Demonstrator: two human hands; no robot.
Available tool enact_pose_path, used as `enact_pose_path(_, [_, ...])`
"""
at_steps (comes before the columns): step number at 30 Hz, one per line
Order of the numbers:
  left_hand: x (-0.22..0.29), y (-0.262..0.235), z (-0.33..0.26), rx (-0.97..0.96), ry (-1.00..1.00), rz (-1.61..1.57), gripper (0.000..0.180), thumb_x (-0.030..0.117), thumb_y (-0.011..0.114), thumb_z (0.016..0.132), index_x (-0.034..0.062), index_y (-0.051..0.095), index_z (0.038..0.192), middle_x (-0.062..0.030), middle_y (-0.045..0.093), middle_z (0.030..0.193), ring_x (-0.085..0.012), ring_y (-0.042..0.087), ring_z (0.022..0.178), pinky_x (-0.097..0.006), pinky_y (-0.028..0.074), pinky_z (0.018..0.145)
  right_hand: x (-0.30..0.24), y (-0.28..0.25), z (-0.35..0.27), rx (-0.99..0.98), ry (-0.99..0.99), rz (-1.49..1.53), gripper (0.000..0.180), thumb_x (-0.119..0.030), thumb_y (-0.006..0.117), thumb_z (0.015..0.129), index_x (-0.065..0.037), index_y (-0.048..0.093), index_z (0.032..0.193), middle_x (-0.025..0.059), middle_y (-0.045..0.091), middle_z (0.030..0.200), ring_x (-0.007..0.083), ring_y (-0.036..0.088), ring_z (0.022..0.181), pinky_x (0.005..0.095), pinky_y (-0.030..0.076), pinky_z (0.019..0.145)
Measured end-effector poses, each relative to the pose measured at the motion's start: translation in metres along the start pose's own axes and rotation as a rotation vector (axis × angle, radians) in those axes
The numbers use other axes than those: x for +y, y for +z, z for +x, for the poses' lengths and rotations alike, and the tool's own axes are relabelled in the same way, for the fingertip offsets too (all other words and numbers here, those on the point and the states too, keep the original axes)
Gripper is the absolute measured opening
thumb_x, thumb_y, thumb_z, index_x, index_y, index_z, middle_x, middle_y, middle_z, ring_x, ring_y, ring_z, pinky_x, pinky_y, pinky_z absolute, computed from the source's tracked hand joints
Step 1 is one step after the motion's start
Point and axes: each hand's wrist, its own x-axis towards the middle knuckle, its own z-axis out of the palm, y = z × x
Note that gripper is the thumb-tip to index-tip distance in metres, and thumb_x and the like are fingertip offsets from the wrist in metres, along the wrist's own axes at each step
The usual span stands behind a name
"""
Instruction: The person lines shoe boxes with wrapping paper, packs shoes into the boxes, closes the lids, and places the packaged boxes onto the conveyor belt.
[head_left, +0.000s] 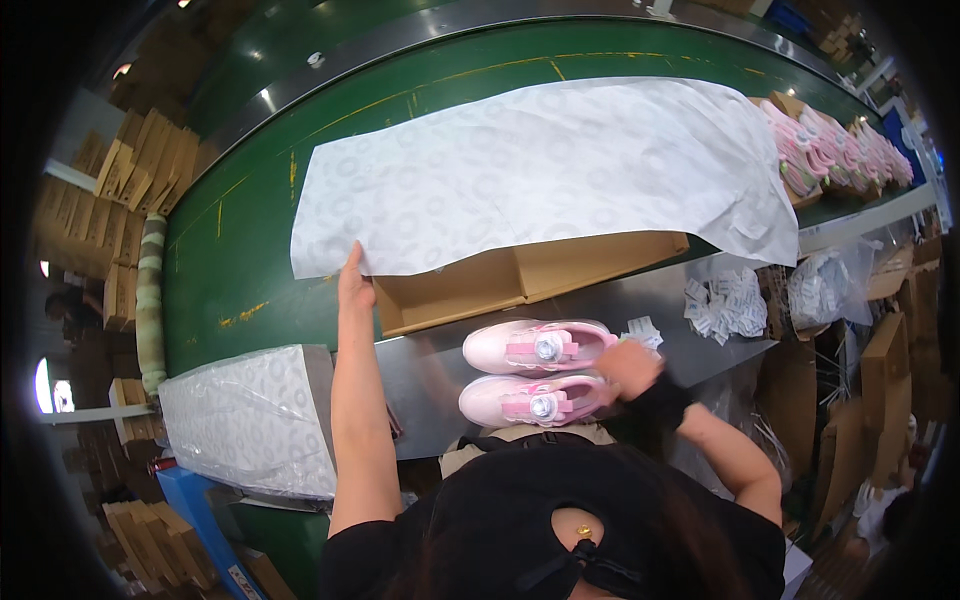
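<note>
From the head view, the left hand point(357, 283) touches a white patterned paper sheet point(520, 160) at the left end of an open brown cardboard box point(450, 293); on that box's near side, the curled right hand point(630, 368) is at the heels of two pale-pink dial-fastened shoes point(495, 348). I cannot tell whether either grips.

Shoe factory, I'm on a packing line: green conveyor belt point(235, 250) before me, pink sneakers point(535, 346) by an open shoebox point(450, 292), more pink shoes point(835, 150) down the belt, heaped white sachets point(728, 305), cardboard boxes point(150, 165) stacked at left.
</note>
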Motion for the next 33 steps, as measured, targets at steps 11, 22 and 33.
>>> enact_pose_path(11, [-0.069,-0.009,-0.067,0.338,0.668,0.890,0.058,0.045,0.043,0.086,-0.0094,0.049,0.106,-0.0195,0.056,0.102,-0.0267,0.055,0.094,-0.035,0.042,0.083,-0.054,-0.085,0.046,0.070,-0.238,0.455,0.028,-0.035,0.059,0.070,-0.007,0.059,0.075,0.0100,0.056,0.066,0.0216,0.056,0.068,0.0365,0.040,0.070])
enact_pose_path(22, [-0.039,0.072,-0.140,-0.268,1.125,1.052,0.039,0.008,0.057,0.077,-0.0044,0.045,0.113,-0.0221,0.042,0.124,-0.0296,0.041,0.115,-0.037,0.033,0.093,-0.026,-0.013,0.254,0.606,-0.067,0.581,0.035,-0.023,0.048,0.073,-0.002,0.053,0.101,0.0234,0.053,0.099,0.0369,0.050,0.096,0.0405,0.036,0.089])
enact_pose_path(33, [-0.032,0.104,-0.069,-0.359,1.062,1.612,0.045,0.037,0.050,0.081,0.0055,0.052,0.113,-0.0164,0.036,0.131,-0.0335,0.027,0.125,-0.053,0.017,0.099,0.028,-0.040,0.172,0.463,0.318,0.054,0.049,-0.041,0.059,0.069,-0.005,0.054,0.102,0.0221,0.047,0.113,0.0346,0.042,0.109,0.0630,0.025,0.085])
